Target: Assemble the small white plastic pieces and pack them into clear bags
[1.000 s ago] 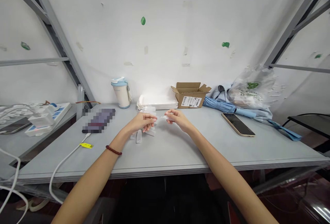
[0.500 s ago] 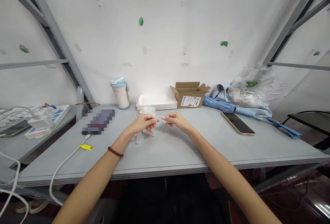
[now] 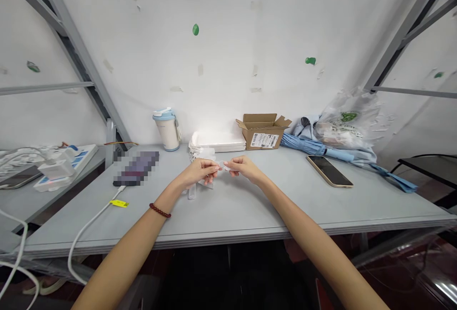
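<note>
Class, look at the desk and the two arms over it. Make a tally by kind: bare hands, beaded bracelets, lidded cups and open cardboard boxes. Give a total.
Bare hands: 2 (left hand, right hand)
Beaded bracelets: 1 (dark red bracelet)
Lidded cups: 1 (blue-lidded cup)
Open cardboard boxes: 1 (brown box)
Total: 5

A camera worn on my head looks forward and down over the gray desk, facing the white wall at 12 o'clock; its view runs along my arms from 7 and 5 o'clock, my left hand and right hand near, just toward 6 of center.
</note>
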A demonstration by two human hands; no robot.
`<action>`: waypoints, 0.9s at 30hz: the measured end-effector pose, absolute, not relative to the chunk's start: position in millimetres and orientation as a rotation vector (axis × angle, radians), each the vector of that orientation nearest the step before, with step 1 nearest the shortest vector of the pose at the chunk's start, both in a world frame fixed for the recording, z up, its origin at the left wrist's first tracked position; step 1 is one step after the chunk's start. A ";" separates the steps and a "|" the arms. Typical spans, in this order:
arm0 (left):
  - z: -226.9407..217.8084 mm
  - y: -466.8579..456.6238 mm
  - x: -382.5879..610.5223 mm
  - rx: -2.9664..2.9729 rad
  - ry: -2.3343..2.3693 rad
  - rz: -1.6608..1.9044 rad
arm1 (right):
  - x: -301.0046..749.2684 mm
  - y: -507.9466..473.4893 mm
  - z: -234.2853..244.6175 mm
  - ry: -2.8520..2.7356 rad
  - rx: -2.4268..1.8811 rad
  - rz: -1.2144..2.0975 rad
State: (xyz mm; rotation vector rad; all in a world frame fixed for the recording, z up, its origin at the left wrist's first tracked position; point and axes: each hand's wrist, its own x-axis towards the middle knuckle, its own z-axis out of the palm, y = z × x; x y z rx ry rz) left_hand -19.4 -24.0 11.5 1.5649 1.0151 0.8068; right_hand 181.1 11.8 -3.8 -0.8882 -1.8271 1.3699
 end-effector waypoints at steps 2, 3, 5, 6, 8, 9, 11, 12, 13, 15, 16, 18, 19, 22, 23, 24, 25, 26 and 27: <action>11.2 -23.8 -19.5 1.566 1.021 0.810 | 181.2 11.7 -3.7 -1.833 -0.886 1.372; 11.0 -23.7 -19.5 1.566 1.024 0.811 | 181.2 11.8 -3.6 -1.836 -0.889 1.371; 10.6 -23.6 -19.1 1.566 1.030 0.816 | 181.1 11.9 -3.8 -1.845 -0.905 1.367; 10.5 -23.6 -18.7 1.568 1.035 0.819 | 180.8 12.0 -4.1 -1.846 -0.916 1.366; 10.5 -24.2 -17.1 1.577 1.057 0.825 | 179.9 11.7 -5.2 -1.842 -0.935 1.367; 10.7 -24.7 -16.0 1.584 1.075 0.826 | 179.1 11.3 -6.0 -1.841 -0.937 1.369; 11.0 -26.2 -13.5 1.595 1.125 0.821 | 177.0 9.9 -8.0 -1.847 -0.943 1.373; 11.2 -27.1 -12.4 1.599 1.149 0.817 | 175.8 9.0 -9.0 -1.851 -0.947 1.374; 11.4 -27.9 -11.3 1.602 1.168 0.815 | 174.5 8.0 -9.9 -1.854 -0.951 1.379; 11.6 -29.4 -9.9 1.609 1.185 0.818 | 172.1 5.9 -11.0 -1.841 -0.952 1.398; 11.7 -30.0 -9.6 1.611 1.182 0.824 | 171.3 4.9 -11.0 -1.827 -0.946 1.412; 12.1 -30.9 -9.4 1.610 1.162 0.842 | 170.4 2.8 -10.0 -1.789 -0.924 1.452; 12.4 -31.4 -9.5 1.606 1.148 0.849 | 170.4 1.8 -9.1 -1.771 -0.906 1.483; 14.6 -33.2 -9.9 1.593 1.104 0.863 | 171.2 -0.4 -5.8 -1.726 -0.837 1.595; 15.6 -33.9 -9.8 1.592 1.096 0.867 | 171.5 -0.8 -4.8 -1.714 -0.818 1.625; 16.7 -34.7 -9.5 1.595 1.092 0.867 | 171.6 -1.0 -4.1 -1.702 -0.811 1.646; 17.7 -35.4 -8.9 1.602 1.094 0.862 | 171.7 -1.1 -3.5 -1.688 -0.818 1.657; 18.8 -36.1 -8.2 1.612 1.100 0.855 | 171.8 -1.0 -3.1 -1.671 -0.836 1.662; 19.8 -36.7 -7.4 1.625 1.108 0.846 | 171.9 -0.8 -2.8 -1.652 -0.859 1.665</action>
